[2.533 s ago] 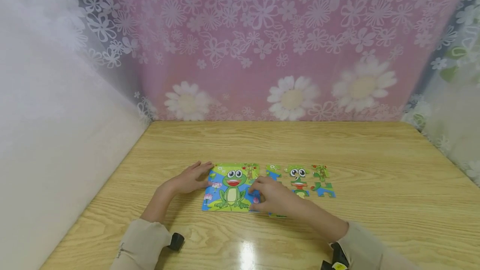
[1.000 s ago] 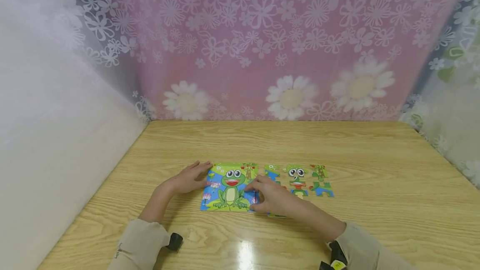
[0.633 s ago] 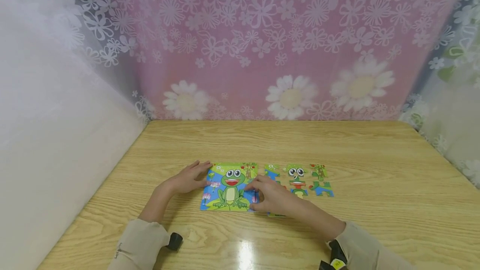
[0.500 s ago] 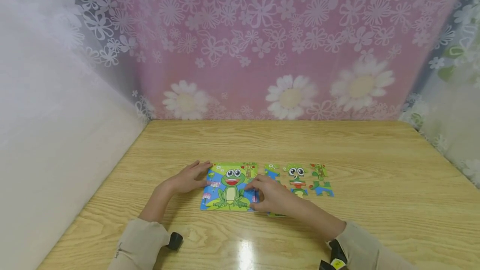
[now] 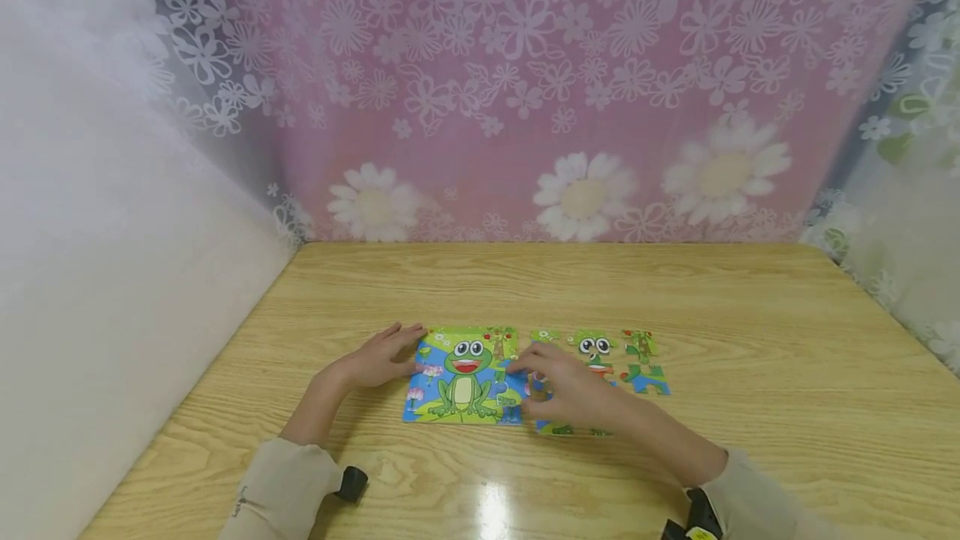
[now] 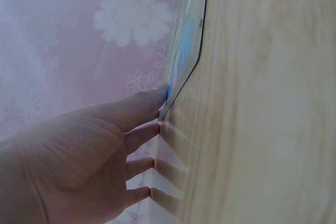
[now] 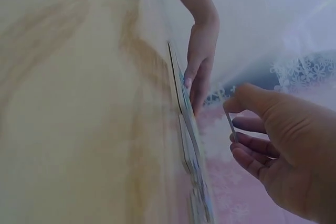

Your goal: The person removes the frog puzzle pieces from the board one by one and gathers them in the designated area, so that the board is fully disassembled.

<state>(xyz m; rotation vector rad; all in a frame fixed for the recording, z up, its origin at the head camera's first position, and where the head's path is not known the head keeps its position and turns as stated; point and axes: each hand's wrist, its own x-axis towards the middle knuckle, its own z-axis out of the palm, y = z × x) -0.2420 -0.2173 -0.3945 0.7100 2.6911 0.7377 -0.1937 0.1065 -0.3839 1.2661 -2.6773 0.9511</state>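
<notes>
A frog picture board (image 5: pixel 462 386) lies flat on the wooden table, in the middle of the head view. At its left edge is my left hand (image 5: pixel 381 357); in the left wrist view the thumb touches the board's corner and the other fingers extend to the table with straight tips. My right hand (image 5: pixel 572 388) is over the board's right edge. Between its thumb and fingertips it pinches a thin puzzle piece (image 7: pixel 230 124), seen edge-on in the right wrist view and clear of the board. The hand partly covers the loose pieces behind it.
Right of the board lie several loose puzzle pieces: one with frog eyes (image 5: pixel 593 346), a tree piece (image 5: pixel 641 343), a blue and green piece (image 5: pixel 649 380) and a bottom-row piece (image 5: pixel 553 428). A flowered curtain (image 5: pixel 480 107) hangs behind the table (image 5: pixel 750 332).
My right hand, earlier resting at the board's right side, has moved slightly right and up with a puzzle piece. More loose bottom-row pieces show below it. The left hand has stayed in place.
</notes>
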